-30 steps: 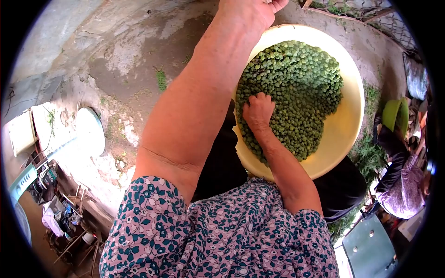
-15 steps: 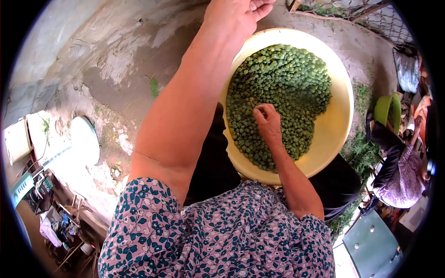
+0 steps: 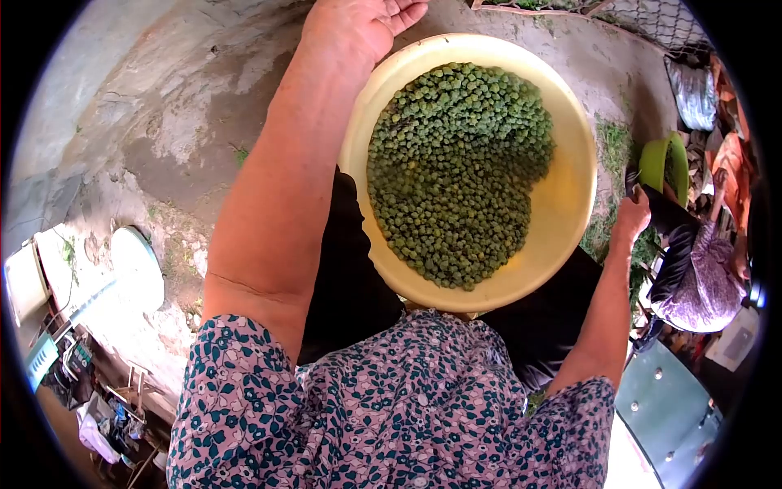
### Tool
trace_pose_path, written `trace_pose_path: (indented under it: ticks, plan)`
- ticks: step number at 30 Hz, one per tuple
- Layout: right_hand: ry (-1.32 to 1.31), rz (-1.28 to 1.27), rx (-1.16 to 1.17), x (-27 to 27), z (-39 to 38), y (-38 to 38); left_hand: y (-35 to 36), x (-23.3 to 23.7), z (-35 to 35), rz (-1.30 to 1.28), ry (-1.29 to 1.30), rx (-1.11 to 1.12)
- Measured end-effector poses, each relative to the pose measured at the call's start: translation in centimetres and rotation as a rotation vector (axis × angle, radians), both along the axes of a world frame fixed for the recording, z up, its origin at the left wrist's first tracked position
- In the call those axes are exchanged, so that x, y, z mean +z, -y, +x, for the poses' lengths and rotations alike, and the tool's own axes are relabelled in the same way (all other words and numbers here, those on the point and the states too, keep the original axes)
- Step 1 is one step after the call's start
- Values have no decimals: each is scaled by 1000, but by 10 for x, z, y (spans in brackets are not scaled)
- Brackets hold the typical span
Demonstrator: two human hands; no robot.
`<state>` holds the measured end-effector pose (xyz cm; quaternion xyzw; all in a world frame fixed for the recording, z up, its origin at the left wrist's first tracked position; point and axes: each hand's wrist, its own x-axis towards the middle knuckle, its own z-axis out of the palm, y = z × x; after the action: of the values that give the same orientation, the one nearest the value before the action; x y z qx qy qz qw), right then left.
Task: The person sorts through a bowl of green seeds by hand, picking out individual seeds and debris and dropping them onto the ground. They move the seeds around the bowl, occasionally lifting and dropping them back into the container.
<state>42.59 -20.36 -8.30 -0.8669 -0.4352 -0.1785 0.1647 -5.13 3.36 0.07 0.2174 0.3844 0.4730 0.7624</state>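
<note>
A wide pale yellow basin [image 3: 570,204] rests over my lap, holding a big heap of small, knobbly green pieces [image 3: 460,175] whose exact kind I cannot make out. My left hand [image 3: 358,24] is held out past the basin's far left rim, palm partly up and fingers stretched, with the fingertips near the frame's top edge. Off to the right, outside the basin, my right hand [image 3: 633,215] has its fingers closed. Whatever is in them, if anything, is hidden.
On the far right a person in a purple patterned garment [image 3: 702,281] sits beside a lime green basin [image 3: 652,163]. A wire mesh [image 3: 652,28] stands at the top right. At left lie a round white lid-like object [image 3: 137,269] and household clutter. A grey-green panel [image 3: 664,407] is at lower right.
My right hand has left the green heap and moved right, beyond the basin's rim. My left hand's fingers look straighter than before. The view has shifted slightly.
</note>
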Motion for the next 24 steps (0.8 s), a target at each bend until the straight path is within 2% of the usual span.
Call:
trace_pose_path:
  ticks: [3,4,5,6,7,8,9,10,13,15,20,22,24]
  plan:
    - [41,-103,84,13,-23,-10,-4,-2,0,-21,6,2]
    - [-20,-86,159,9,-45,-15,-6,-3,2,-28,15,-10]
    - [-247,-53,144,-5,-66,-22,-7,-3,3,-33,24,-21]
    - [-244,-139,247,-3,-106,-30,-8,-2,4,-37,19,-20]
    - [7,-254,199,-8,-146,-31,-7,1,5,-44,4,-9]
    - [60,-198,348,-36,-149,-32,-6,3,6,-50,-11,2]
    - [-271,-22,354,-38,-182,-33,-5,4,8,-53,-16,3]
    - [-54,-90,463,-51,-194,-33,-5,5,9,-56,-16,9]
    - [-449,-50,627,-76,-238,-29,-4,5,10,-52,-10,9]
    - [-675,-134,564,-100,-255,-25,-4,6,11,-45,-2,3]
    - [-609,-360,686,-124,-277,-17,-3,8,13,-48,1,27]
    - [-328,-479,741,-125,-283,-16,-4,7,12,-52,6,11]
    - [-343,-511,743,-123,-280,-17,-4,7,12,-53,10,-6]
